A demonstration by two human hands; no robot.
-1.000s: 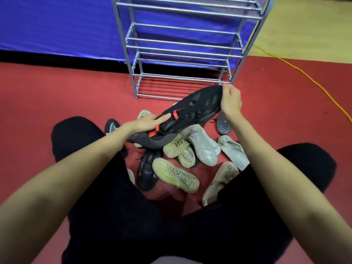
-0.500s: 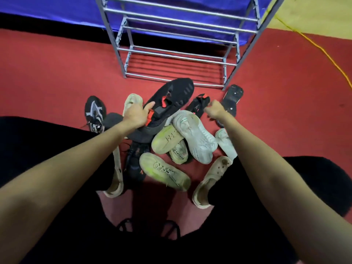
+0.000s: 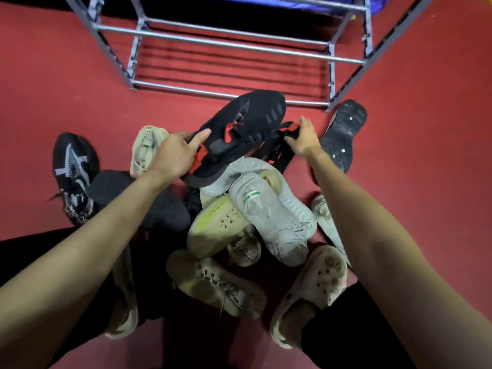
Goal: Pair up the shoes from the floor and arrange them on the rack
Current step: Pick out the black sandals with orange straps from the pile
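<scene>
Nearest the person, pale shoes lie jumbled on the red floor [image 3: 426, 155]: a holed clog [image 3: 316, 278], a cream laced shoe [image 3: 215, 284], and above them a white sneaker [image 3: 269, 217] turned sole-up across a yellow-edged sole [image 3: 218, 222]. Off to the left a black-and-white knit shoe [image 3: 72, 177] lies apart, and a beige shoe [image 3: 146, 147] shows behind the left wrist. Over the middle of the pile the left hand [image 3: 173, 155] is closed on the heel end of a black-and-red shoe [image 3: 247, 129], its toe raised toward the rack. Just beside it the right hand [image 3: 303, 139] pinches a second black-and-red shoe [image 3: 279, 153] that is partly buried under the first; this looks like its mate, though too little shows to be sure. A black sole [image 3: 343, 131] lies face-up past the right hand. Farthest, the rack [image 3: 229, 43] stands close by, its visible bars bare. The step in hand appears to be the pairing of the first two shoes. Next, the right hand likely needs to draw its shoe free of the pile, check the match, then set both side by side on a rack tier, toes aligned, resting across the bars so neither slips between them.
</scene>
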